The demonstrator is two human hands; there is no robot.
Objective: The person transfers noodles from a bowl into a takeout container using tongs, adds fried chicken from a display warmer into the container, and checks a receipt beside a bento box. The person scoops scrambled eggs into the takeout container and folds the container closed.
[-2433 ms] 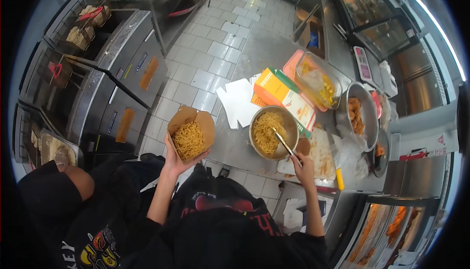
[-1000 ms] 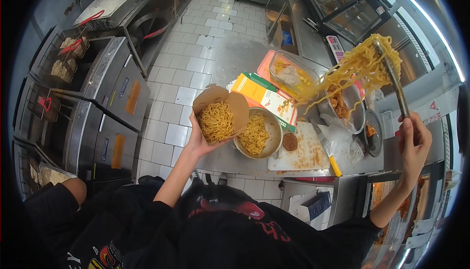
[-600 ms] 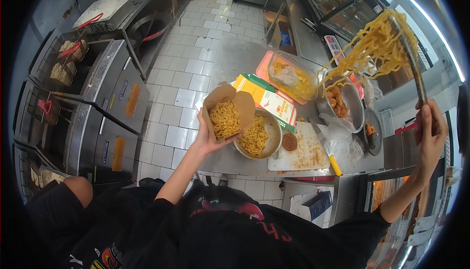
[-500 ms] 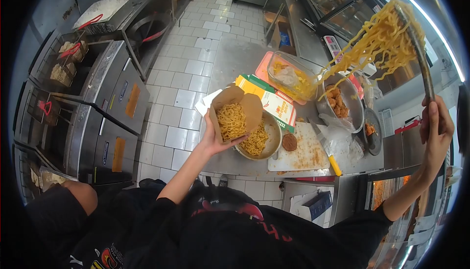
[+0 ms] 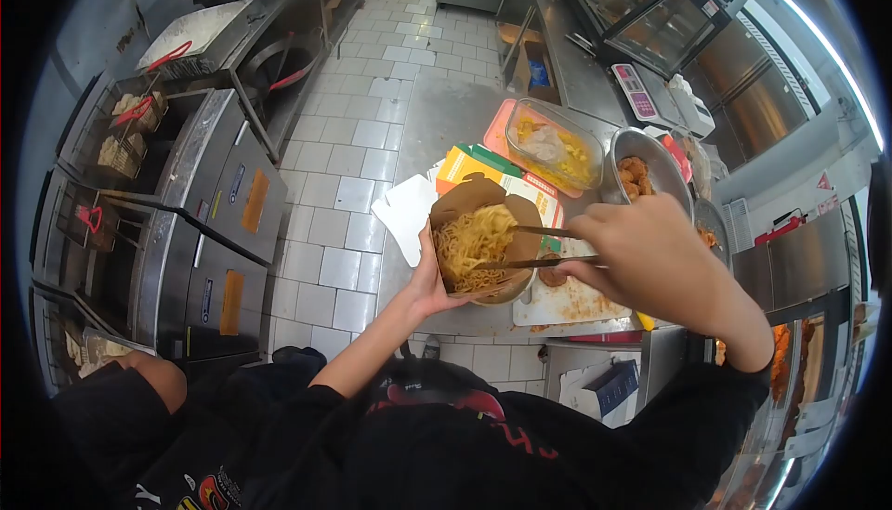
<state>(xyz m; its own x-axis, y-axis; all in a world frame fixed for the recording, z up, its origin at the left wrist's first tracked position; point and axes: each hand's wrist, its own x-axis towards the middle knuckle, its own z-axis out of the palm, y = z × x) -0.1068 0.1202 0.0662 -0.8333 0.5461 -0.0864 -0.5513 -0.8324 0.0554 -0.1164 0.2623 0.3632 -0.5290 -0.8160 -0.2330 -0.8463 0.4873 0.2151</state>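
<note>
A person in black is working with both hands above a steel table (image 5: 455, 115), where tongs (image 5: 548, 263) are reaching into a brown cardboard box (image 5: 470, 196) of noodles (image 5: 457, 252) at the centre of the frame. The right hand (image 5: 641, 245), right of centre, is gripping the tongs, whose two arms are standing well apart and running nearly level across the frame, from that hand leftward to the noodles. A paler clump of strands (image 5: 497, 228) is lying between the tips; whether they are pinching any of it, one cannot tell. The left hand (image 5: 435, 282), just left of centre, is cupping the box at its left side and underside, keeping the mouth facing up toward the camera. The relation that matters most here is a sideways one: the noodles are lying to the left of the right hand, in line with the long axis of the tongs, while the left hand is sitting nearer to them, touching the box that is containing them. Partly hidden by the box, a metal bowl (image 5: 514, 294) is showing its lower rim, and right of it a stained white cutting board (image 5: 595, 306) is lying on the table.
</note>
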